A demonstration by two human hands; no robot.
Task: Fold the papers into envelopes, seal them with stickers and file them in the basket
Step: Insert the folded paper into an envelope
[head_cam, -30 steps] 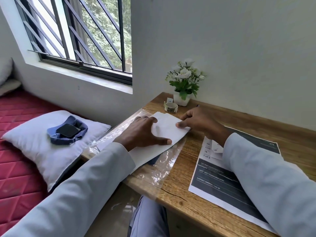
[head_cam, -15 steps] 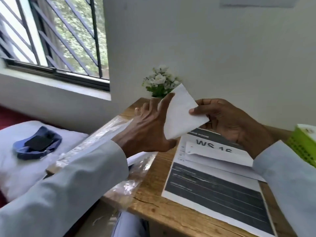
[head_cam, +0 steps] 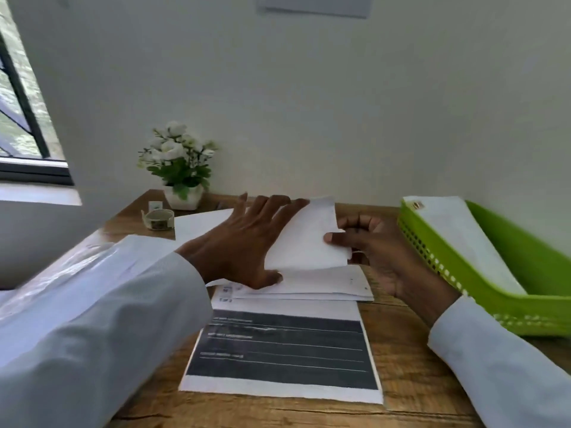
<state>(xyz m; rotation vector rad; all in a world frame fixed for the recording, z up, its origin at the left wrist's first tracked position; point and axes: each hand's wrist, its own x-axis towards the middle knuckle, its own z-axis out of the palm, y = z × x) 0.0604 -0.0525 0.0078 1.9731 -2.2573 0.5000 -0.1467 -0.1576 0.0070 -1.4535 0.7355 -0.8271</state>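
The right hand (head_cam: 370, 245) pinches the right edge of a folded white paper sheet (head_cam: 304, 239), thumb on the near face and curled fingers behind it. The left hand (head_cam: 244, 242) lies against the sheet's left side with fingers straight and spread, the thumb down near its lower edge. The sheet stands raised and tilted between the two hands, its long axis running up and away from the person, over a small pile of flat white papers (head_cam: 324, 285) on the wooden table (head_cam: 401, 381). The green perforated plastic basket (head_cam: 494, 291) is just to the right of the sheet, with the right hand between them, so that hand is nearer for filing. One white envelope (head_cam: 457, 236) already lies in the basket. Left of the sheet, near a potted white-flowered plant (head_cam: 176, 162), sits a roll of stickers (head_cam: 157, 219).
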